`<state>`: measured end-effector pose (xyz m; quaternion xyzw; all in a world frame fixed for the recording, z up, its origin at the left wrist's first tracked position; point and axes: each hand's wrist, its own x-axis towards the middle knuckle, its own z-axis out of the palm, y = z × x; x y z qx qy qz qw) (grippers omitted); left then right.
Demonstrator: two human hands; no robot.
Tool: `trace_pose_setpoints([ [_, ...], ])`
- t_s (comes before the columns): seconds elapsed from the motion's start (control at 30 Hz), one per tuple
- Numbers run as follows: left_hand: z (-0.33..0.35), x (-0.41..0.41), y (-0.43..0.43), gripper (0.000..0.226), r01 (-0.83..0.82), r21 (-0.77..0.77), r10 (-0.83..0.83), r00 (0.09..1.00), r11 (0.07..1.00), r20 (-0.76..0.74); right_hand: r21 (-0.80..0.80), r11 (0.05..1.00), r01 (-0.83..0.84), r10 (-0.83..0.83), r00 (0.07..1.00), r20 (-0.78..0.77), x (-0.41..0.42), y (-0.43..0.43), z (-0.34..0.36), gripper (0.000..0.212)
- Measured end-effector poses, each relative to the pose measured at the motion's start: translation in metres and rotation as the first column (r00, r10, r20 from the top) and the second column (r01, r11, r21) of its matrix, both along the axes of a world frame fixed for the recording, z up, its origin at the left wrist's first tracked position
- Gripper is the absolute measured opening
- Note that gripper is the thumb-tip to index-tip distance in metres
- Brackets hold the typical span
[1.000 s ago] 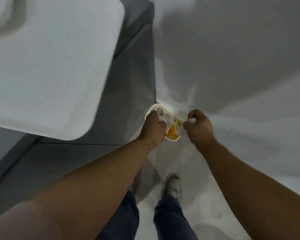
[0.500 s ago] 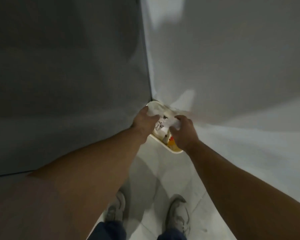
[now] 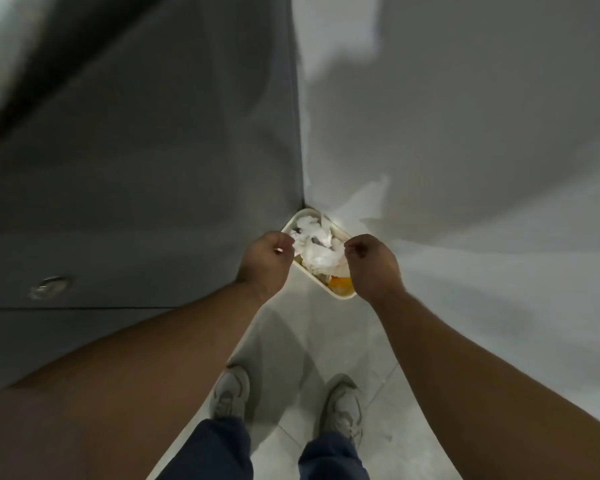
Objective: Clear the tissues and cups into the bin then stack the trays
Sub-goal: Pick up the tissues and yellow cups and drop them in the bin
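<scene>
A small white bin (image 3: 342, 296) stands on the floor in the corner between a grey cabinet and a white wall. Crumpled white tissues (image 3: 317, 252) fill its top, and something orange (image 3: 342, 283) shows at its near end. My left hand (image 3: 265, 263) hangs over the bin's left rim with its fingers curled against the left edge of the tissues. Over the right rim, my right hand (image 3: 373, 266) pinches the tissues' right edge. No cups or trays are in view.
The grey cabinet front (image 3: 160, 188) rises on the left, with a round metal fitting (image 3: 51, 286) low on it. The white wall (image 3: 482, 150) closes the right side. My shoes (image 3: 231, 393) stand on pale floor tiles just short of the bin.
The white tray at the upper left has left the view as my head tilted down. Both hands have come together over the bin, and more white tissue now shows between them.
</scene>
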<state>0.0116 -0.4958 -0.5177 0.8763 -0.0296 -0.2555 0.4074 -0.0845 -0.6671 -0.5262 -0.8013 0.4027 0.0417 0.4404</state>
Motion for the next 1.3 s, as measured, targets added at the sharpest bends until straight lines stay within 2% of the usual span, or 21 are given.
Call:
trace_pose_setpoints([
  [0.1,0.061,-0.016,0.015,0.013,0.027,-0.016,-0.026,1.0,1.0,0.017,0.016,1.0,0.02,-0.021,0.997,0.07,-0.01,0.002,0.07,0.012],
  [0.3,0.233,-0.063,0.049,0.015,0.105,-0.098,-0.098,0.992,0.99,0.074,0.008,0.998,0.062,-0.062,0.969,0.238,-0.024,0.013,0.258,0.012],
  [0.47,0.361,-0.099,0.093,0.021,0.266,-0.015,-0.258,0.945,0.964,0.2,-0.051,0.998,-0.042,0.059,0.912,0.406,-0.016,0.043,0.401,0.009],
  [0.6,0.442,-0.098,0.132,0.014,0.269,-0.018,-0.255,0.93,0.963,0.264,-0.062,0.982,-0.177,0.184,0.851,0.491,0.006,0.085,0.477,0.008],
  [0.77,0.504,-0.071,0.202,0.013,0.055,-0.155,-0.01,0.961,0.986,0.276,-0.071,0.922,-0.379,0.361,0.781,0.511,0.039,0.151,0.523,0.007],
  [0.9,0.525,-0.041,0.279,0.008,-0.173,-0.202,0.238,0.899,0.964,0.367,-0.141,0.847,-0.512,0.513,0.721,0.466,0.071,0.215,0.542,0.008],
  [0.97,0.527,-0.023,0.321,0.014,-0.262,-0.128,0.292,0.855,0.956,0.428,-0.178,0.812,-0.555,0.571,0.694,0.439,0.09,0.247,0.546,0.008],
  [1.1,0.527,0.018,0.4,0.051,-0.291,0.08,0.222,0.854,0.953,0.47,-0.223,0.775,-0.591,0.627,0.68,0.38,0.132,0.308,0.545,0.005],
  [1.3,0.504,0.104,0.482,0.091,-0.135,0.367,-0.016,0.925,0.92,0.381,-0.287,0.742,-0.606,0.67,0.648,0.363,0.197,0.394,0.528,0.014],
])
